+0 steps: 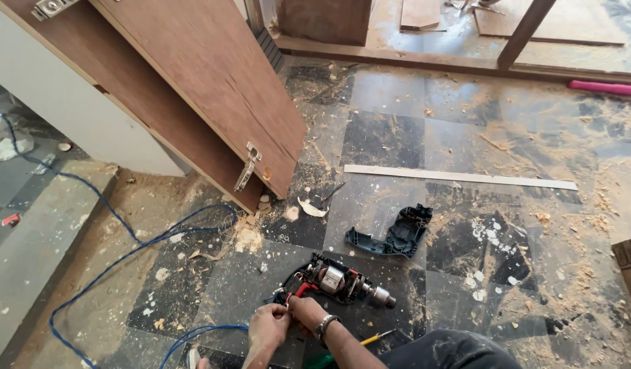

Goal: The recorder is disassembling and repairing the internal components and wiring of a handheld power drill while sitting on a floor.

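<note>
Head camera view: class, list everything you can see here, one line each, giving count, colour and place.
Opened electric drill with exposed motor: one, black and red, floor before hands.
Detached drill housing half: one, dark teal, right of drill.
Blue power cable: one, looping across left floor.
Hinged plywood cabinet door: one, brown, upper left.
Thin wooden strip: one, pale, centre floor.
Pink tube: one, far right.
Sawdust: scattered, tan.
Left hand: at drill's rear.
Right hand: wristband, at drill's rear.
</note>
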